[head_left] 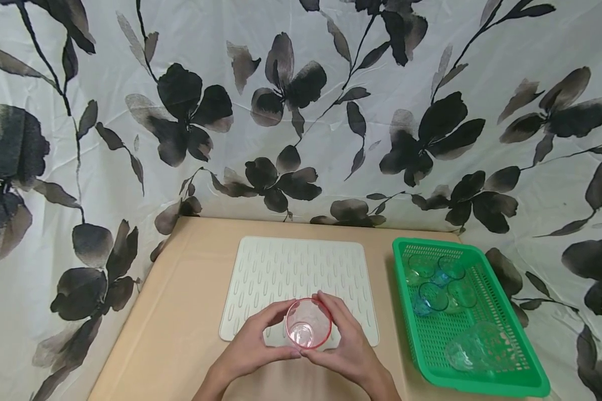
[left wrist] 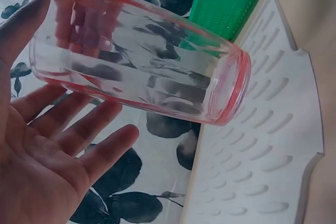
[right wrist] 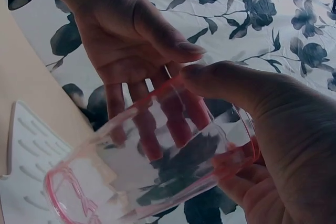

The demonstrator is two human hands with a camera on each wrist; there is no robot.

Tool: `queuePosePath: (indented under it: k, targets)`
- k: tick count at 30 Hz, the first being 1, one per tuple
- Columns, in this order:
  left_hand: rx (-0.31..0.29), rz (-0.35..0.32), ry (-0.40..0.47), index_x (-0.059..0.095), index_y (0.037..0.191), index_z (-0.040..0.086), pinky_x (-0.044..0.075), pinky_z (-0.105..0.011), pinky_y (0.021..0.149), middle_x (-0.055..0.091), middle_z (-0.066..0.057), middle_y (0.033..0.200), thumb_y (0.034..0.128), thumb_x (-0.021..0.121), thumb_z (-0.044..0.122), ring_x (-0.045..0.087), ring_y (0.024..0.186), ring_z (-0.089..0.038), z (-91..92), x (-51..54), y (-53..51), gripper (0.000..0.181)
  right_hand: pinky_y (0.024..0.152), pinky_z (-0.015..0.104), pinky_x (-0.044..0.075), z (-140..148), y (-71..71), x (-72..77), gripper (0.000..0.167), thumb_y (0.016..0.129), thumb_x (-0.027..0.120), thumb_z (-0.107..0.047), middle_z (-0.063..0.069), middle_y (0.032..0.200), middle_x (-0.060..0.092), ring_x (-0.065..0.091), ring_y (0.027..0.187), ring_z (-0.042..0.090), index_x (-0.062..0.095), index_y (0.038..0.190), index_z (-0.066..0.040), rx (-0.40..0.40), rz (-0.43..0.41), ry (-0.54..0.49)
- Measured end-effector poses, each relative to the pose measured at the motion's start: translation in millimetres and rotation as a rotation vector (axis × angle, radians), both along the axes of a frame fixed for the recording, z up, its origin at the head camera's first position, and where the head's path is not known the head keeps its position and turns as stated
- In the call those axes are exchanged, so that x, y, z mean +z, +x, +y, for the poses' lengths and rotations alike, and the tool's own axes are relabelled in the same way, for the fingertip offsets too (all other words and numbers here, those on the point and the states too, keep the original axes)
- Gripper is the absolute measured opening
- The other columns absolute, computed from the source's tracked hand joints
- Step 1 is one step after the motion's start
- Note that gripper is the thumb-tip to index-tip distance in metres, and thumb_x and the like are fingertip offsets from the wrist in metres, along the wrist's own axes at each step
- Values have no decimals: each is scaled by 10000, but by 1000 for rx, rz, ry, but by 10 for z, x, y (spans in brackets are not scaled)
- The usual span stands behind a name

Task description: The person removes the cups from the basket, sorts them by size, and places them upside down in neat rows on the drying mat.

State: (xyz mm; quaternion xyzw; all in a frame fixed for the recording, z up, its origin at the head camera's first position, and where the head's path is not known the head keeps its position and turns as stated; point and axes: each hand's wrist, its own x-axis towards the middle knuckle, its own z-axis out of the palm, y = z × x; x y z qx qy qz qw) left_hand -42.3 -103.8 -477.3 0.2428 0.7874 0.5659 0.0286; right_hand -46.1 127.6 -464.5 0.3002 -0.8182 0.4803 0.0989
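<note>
A clear drinking glass (head_left: pixel 308 323) with a red-tinted rim and base is held between both hands above the near edge of a pale ridged mat (head_left: pixel 301 267). In the head view its mouth faces up toward the camera. My left hand (head_left: pixel 258 340) holds the glass from the left, thumb and fingers around its side near the rim. From the right, my right hand (head_left: pixel 348 348) grips it between thumb and fingers. The left wrist view shows the glass (left wrist: pixel 173 77) tilted, its base toward the mat. Through its wall, fingers (right wrist: pixel 149 135) of the left hand show in the right wrist view.
To the right stands a green slotted basket (head_left: pixel 416 356). Several clear and blue-tinted glasses (head_left: pixel 433 295) stand in its far part, and a larger clear glass vessel (head_left: pixel 474 348) lies in the near part. A floral cloth (head_left: pixel 281 139) hangs behind the tan table (head_left: pixel 165 323).
</note>
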Motion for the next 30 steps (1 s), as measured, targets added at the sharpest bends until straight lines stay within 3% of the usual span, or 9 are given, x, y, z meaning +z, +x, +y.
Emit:
queuePosePath:
  k: [10,13,17,22,26,30]
  targets:
    - [-98,35,-7,476,1464,269,587,-326,967,601,32,1365,695,918,429,609,1190,-187,-25,40,-66,901,1037,337,573,26,-11,55,1029,653,954,-290,130,1409,552,581,1276,243,417,1496,-42,170,9,-56]
    - [-109,76,-19,487,1449,267,592,-312,910,596,80,1333,682,924,441,601,1141,-117,-23,44,-71,899,1058,318,552,30,-22,51,1061,626,947,-294,157,1417,542,575,1293,248,406,1497,-20,222,-1,-91]
    - [-82,165,-18,527,1397,243,592,-273,851,596,120,1283,682,928,431,592,1094,-67,-8,29,-65,841,1090,309,524,44,-27,30,1101,594,943,-253,230,1423,524,551,1337,230,381,1497,31,275,-10,-138]
    - [-41,253,9,552,1358,204,596,-266,791,608,84,1271,681,926,400,593,1068,-65,7,14,-52,798,1110,303,514,18,16,-18,1188,541,981,-161,188,1469,499,531,1359,216,337,1523,18,266,-62,-151]
    - [-34,267,19,556,1366,185,595,-267,782,617,55,1273,681,924,396,593,1066,-56,-5,31,-64,805,1104,282,523,-8,61,-125,1218,583,981,-214,106,1482,508,542,1343,192,278,1563,-43,210,-136,-136]
    - [-30,273,26,558,1359,170,599,-281,785,625,22,1257,674,928,383,607,1041,-86,-37,66,-65,807,1088,266,523,-58,84,-244,1176,622,974,-254,54,1460,545,557,1316,174,286,1569,-139,153,-272,-146]
